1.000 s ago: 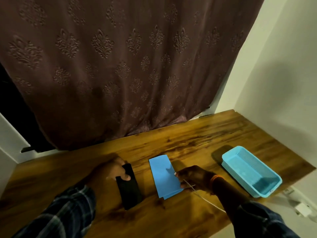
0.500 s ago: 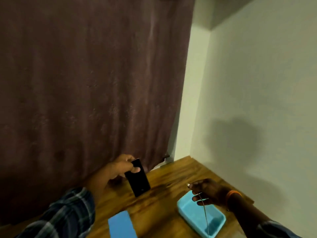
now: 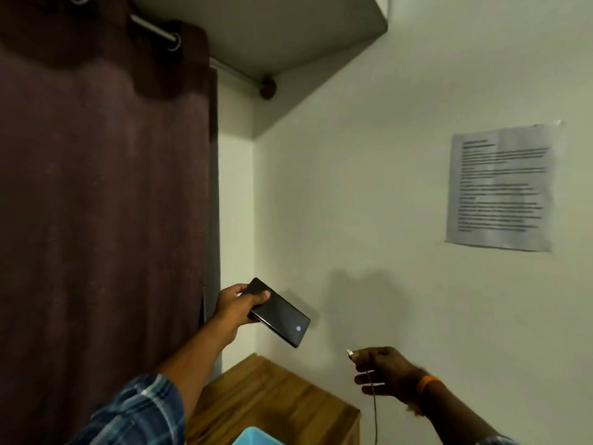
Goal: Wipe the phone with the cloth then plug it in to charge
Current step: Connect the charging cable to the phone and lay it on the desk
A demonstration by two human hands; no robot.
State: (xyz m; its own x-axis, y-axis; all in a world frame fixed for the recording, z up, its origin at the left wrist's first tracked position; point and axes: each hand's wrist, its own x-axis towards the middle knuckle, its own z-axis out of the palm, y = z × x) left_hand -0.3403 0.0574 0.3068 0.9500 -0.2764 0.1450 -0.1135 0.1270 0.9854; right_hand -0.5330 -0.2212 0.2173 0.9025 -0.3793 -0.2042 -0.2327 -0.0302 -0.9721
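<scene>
My left hand [image 3: 236, 308] grips a black phone [image 3: 282, 316] by its upper end, raised in front of the wall corner, screen facing me with a small light dot near its lower end. The phone tilts down to the right. My right hand [image 3: 383, 370] pinches the plug of a thin white charging cable [image 3: 374, 409] lower right of the phone. The plug tip points left toward the phone, a short gap apart. The cable hangs down from the hand. The cloth is out of view.
A wooden table corner [image 3: 272, 396] lies below the hands, with the edge of a light blue basket [image 3: 256, 438] at the bottom. A dark curtain [image 3: 102, 220] hangs at left. A printed paper [image 3: 500, 187] is stuck on the right wall.
The view has swung up from the table to the wall. My left hand lifted the phone off the table and tilted it. My right hand raised the cable plug toward it.
</scene>
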